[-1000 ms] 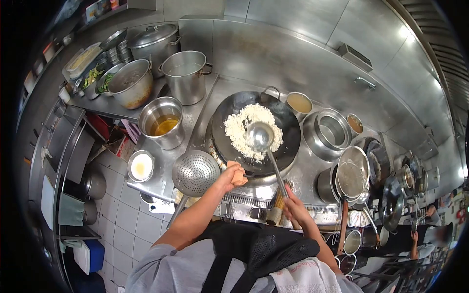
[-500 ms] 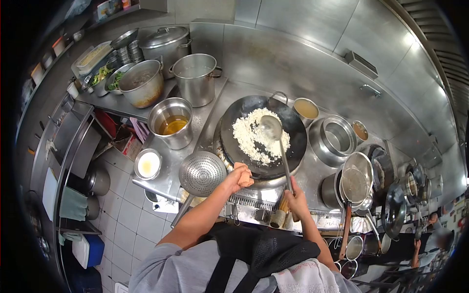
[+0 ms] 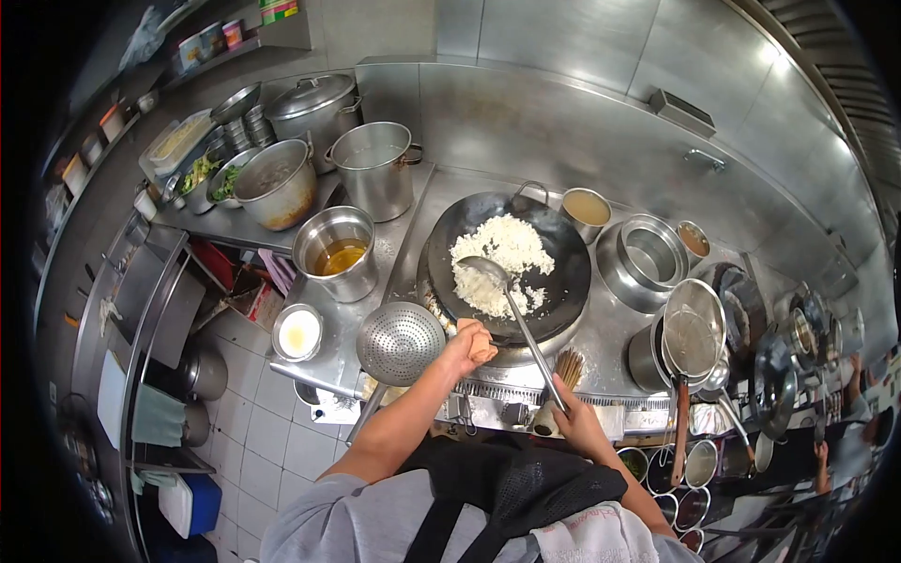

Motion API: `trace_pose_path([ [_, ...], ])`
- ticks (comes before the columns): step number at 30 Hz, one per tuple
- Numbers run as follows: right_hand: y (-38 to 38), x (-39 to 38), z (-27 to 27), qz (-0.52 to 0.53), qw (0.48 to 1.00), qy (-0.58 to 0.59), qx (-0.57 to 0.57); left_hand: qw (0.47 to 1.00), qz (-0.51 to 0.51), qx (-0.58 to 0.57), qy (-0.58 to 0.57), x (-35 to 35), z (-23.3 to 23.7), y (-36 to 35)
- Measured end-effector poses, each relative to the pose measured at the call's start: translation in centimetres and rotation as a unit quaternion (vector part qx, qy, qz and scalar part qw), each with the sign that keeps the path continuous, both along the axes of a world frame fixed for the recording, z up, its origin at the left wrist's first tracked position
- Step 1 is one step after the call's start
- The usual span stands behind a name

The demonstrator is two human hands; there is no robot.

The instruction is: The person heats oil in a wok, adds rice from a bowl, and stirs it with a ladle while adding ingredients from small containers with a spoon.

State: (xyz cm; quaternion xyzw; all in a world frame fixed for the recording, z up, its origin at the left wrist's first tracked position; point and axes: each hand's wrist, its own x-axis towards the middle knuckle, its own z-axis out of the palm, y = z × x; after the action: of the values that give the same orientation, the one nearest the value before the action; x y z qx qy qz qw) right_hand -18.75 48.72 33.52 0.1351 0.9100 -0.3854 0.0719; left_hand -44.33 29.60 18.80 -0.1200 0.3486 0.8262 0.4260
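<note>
A black wok (image 3: 565,281) sits on the burner, with white rice (image 3: 514,242) spread over its middle and left. My left hand (image 3: 458,357) is closed on a folded tan cloth (image 3: 479,342) at the wok's near rim; whatever lies under the cloth is hidden. My right hand (image 3: 580,427) grips the handle of a long metal ladle (image 3: 531,340). The ladle's bowl rests in the rice, toward the near left. Beside my right hand stands a bamboo wok brush (image 3: 569,366), partly behind the ladle handle.
Left of the wok are a perforated strainer (image 3: 402,343), a pot of oil (image 3: 310,246) and a small bowl (image 3: 279,345). Several large pots line the back left. To the right stand a container of pale liquid (image 3: 587,208), nested metal pots (image 3: 610,258) and a mesh strainer (image 3: 694,328). Another person (image 3: 849,455) is far right.
The ladle's bowl has moved from the upper right of the rice to its near left. Rice now lies more heaped toward the far side. My left hand keeps its grip.
</note>
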Motion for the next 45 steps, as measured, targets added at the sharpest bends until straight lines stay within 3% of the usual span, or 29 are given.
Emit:
trace_pose_path([
  [2,1.0,3.1,1.9,0.029,0.997,0.019,-0.063,0.987,0.0,0.158,-0.032,3.2,0.1,-0.6],
  [4,2.4,6.4,4.2,0.077,0.987,0.077,-0.121,0.994,0.077,-0.025,-0.077,9.9,9.8,-2.3],
  [5,3.1,7.5,5.0,0.087,0.974,0.081,-0.19,0.995,0.073,-0.028,-0.069,9.2,9.9,-2.1],
  [6,3.2,7.7,6.5,0.084,0.973,0.085,-0.196,0.996,0.055,-0.003,-0.076,8.7,9.5,-2.3],
  [8,3.2,7.1,9.6,0.042,0.986,-0.104,-0.122,0.996,0.024,0.064,-0.057,7.2,7.9,-1.9],
  [9,3.6,5.9,9.0,0.051,0.992,-0.106,-0.038,0.994,0.021,0.076,-0.072,5.1,6.1,-0.5],
  [10,4.1,4.5,6.9,0.059,0.992,-0.105,0.047,0.993,0.048,-0.03,-0.101,4.2,7.7,1.2],
  [12,5.1,2.0,0.6,0.056,0.983,0.081,0.155,0.996,0.039,0.084,0.007,5.5,3.2,0.6],
  [14,3.6,0.9,0.1,0.013,0.983,0.069,0.172,0.981,0.022,0.187,-0.042,10.1,-1.6,-2.2],
  [16,1.9,0.9,1.5,-0.019,0.985,0.029,0.17,0.998,-0.038,0.044,0.024,13.5,-4.3,-6.2],
  [19,2.0,3.9,2.3,0.007,0.994,0.054,0.092,0.999,0.012,0.03,0.004,12.1,0.9,-5.9],
  [20,2.3,5.3,2.4,0.012,0.995,0.088,0.034,0.994,0.013,0.11,0.005,9.5,0.0,-5.1],
  [21,2.0,6.7,2.8,0.02,0.992,0.118,-0.027,0.993,0.028,0.115,-0.014,7.6,2.5,-4.4],
  [22,1.6,7.7,6.0,0.001,0.997,0.024,-0.069,0.998,0.052,0.022,-0.029,5.8,4.0,-3.6],
  [24,1.7,9.6,10.0,0.044,0.999,-0.016,0.014,0.996,-0.001,0.091,-0.027,7.2,4.7,-4.6],
  [26,3.6,9.6,10.1,0.05,0.997,-0.04,0.038,0.999,0.03,-0.032,-0.01,9.4,9.9,-4.4],
  [27,3.8,10.1,9.5,0.052,0.995,-0.076,0.048,0.995,-0.054,0.081,0.001,6.9,3.7,-4.5],
  [28,4.0,9.0,7.9,0.058,0.991,-0.051,0.111,0.998,-0.002,0.041,-0.046,6.7,6.6,-3.3],
  [30,3.5,5.3,5.3,0.034,0.986,0.026,0.159,0.994,-0.018,0.035,-0.098,3.3,4.5,-0.7],
  [31,3.0,3.5,3.4,0.017,0.977,0.062,0.201,0.998,0.013,0.054,-0.034,3.7,3.8,-0.1],
  [33,2.4,0.3,-0.3,-0.034,0.975,-0.001,0.218,0.995,0.012,0.093,-0.039,7.6,1.1,-1.7],
  [34,2.1,-0.4,-1.9,-0.034,0.977,0.027,0.211,0.991,0.018,0.13,-0.041,9.5,-0.4,-3.1],
  [36,1.6,-0.2,-2.8,-0.024,0.987,0.159,0.015,0.999,-0.033,0.042,0.005,11.6,-0.9,-5.8],
  [38,0.0,1.5,1.0,-0.105,0.945,0.014,-0.308,0.998,-0.026,0.051,0.019,8.9,-0.6,-5.1],
  [39,-1.2,2.2,2.2,-0.128,0.927,0.02,-0.351,0.998,-0.015,0.051,0.016,8.7,-0.8,-5.5],
  [40,-1.9,2.7,2.9,-0.123,0.931,0.007,-0.345,0.999,-0.004,0.006,0.031,7.1,0.4,-5.0],
  [43,-2.2,4.1,1.8,-0.132,0.935,0.128,-0.304,0.995,-0.032,0.093,-0.01,3.1,2.4,-3.6],
  [44,-3.0,4.7,2.4,-0.171,0.938,0.113,-0.281,0.999,0.014,0.041,-0.008,3.4,3.4,-3.0],
  [45,-3.0,4.9,0.1,-0.167,0.955,0.152,-0.193,0.999,0.013,0.036,-0.023,3.2,3.2,-2.7],
])
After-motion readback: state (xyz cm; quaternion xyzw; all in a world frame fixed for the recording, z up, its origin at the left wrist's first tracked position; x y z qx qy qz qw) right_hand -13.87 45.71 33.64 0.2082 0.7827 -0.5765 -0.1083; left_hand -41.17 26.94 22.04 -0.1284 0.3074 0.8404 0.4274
